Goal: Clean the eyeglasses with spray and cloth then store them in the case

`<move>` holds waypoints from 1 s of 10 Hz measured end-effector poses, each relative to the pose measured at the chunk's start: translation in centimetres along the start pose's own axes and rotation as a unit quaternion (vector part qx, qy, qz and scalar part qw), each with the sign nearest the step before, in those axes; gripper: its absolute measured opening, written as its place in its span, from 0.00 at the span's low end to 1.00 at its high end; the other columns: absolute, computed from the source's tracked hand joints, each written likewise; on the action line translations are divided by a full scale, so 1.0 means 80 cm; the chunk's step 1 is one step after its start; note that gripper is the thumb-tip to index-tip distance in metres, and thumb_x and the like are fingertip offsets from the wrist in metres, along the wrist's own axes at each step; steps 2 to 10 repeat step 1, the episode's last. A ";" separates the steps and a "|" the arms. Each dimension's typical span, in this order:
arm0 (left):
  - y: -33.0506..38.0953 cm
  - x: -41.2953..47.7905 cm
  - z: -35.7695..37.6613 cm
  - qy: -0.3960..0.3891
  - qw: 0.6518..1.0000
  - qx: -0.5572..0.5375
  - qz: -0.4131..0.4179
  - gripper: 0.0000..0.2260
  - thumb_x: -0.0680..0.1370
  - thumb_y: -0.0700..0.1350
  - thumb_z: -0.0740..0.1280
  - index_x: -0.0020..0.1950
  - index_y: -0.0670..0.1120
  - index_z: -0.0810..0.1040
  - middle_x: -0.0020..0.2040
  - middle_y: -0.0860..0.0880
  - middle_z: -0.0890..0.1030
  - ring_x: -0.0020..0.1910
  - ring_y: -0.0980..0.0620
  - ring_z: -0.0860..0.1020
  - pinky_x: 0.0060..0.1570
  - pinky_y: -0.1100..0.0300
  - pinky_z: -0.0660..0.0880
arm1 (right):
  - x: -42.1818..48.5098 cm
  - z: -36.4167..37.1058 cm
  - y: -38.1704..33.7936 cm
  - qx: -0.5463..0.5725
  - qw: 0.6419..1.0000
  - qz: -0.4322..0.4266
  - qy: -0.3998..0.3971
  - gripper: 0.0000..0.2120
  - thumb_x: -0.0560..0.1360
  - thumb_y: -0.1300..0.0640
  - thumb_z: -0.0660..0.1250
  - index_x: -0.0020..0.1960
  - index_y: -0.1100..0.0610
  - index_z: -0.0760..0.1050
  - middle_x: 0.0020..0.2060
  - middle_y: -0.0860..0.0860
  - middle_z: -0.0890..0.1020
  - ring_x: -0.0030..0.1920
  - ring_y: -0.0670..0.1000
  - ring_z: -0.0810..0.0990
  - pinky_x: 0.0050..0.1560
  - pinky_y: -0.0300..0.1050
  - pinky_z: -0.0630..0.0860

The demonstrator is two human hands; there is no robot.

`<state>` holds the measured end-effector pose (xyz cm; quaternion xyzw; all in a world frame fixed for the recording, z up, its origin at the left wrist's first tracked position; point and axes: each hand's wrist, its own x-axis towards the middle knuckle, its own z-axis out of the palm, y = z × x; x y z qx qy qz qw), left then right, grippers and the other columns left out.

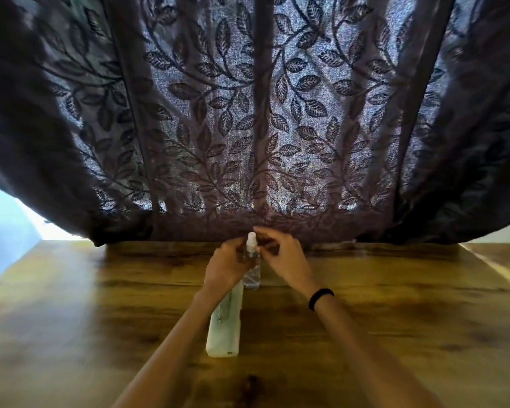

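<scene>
— Where is the spray bottle (pixel 251 273)?

— It stands upright near the middle of the table's (pixel 395 319) far edge, just in front of the curtain (pixel 248 113). Its long axis points straight up, with the nozzle on top.

— And your fingers?

— My left hand (pixel 226 265) wraps round the upper body of the bottle. My right hand (pixel 283 257), the one with the dark wristband (pixel 321 298), is beside the nozzle with fingers curled in narrow. I cannot tell whether they pinch anything.

— So which hand works the top?

— The right, I'd judge. The nozzle lies just to its left, and the left hand steadies the bottle.

— The case (pixel 223 340)?

— It's white and lies lengthwise from the bottle's foot toward me, under my left wrist. A clear shape on it may be the eyeglasses (pixel 225 307), but it is too blurred to be sure.
</scene>
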<state>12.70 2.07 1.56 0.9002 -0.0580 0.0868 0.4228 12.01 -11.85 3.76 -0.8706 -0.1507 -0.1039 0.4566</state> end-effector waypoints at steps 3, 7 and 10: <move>0.012 -0.002 -0.008 0.047 0.998 0.019 0.047 0.18 0.70 0.46 0.73 0.58 0.45 0.76 0.50 0.43 0.81 0.48 0.46 0.79 0.45 0.53 0.76 | -0.002 -0.004 -0.004 -0.001 1.000 0.000 0.012 0.20 0.74 0.63 0.67 0.64 0.53 0.72 0.59 0.53 0.80 0.56 0.49 0.78 0.59 0.42 0.75; 0.012 -0.002 -0.008 0.047 0.998 0.019 0.047 0.18 0.70 0.46 0.73 0.58 0.45 0.76 0.50 0.43 0.81 0.48 0.46 0.79 0.45 0.53 0.76 | -0.002 -0.004 -0.004 -0.001 1.000 0.000 0.012 0.20 0.74 0.63 0.67 0.64 0.53 0.72 0.59 0.53 0.80 0.56 0.49 0.78 0.59 0.42 0.75; 0.012 -0.002 -0.008 0.047 0.998 0.019 0.047 0.18 0.70 0.46 0.73 0.58 0.45 0.76 0.50 0.43 0.81 0.48 0.46 0.79 0.45 0.53 0.76 | -0.002 -0.004 -0.004 -0.001 1.000 0.000 0.012 0.20 0.74 0.63 0.67 0.64 0.53 0.72 0.59 0.53 0.80 0.56 0.49 0.78 0.59 0.42 0.75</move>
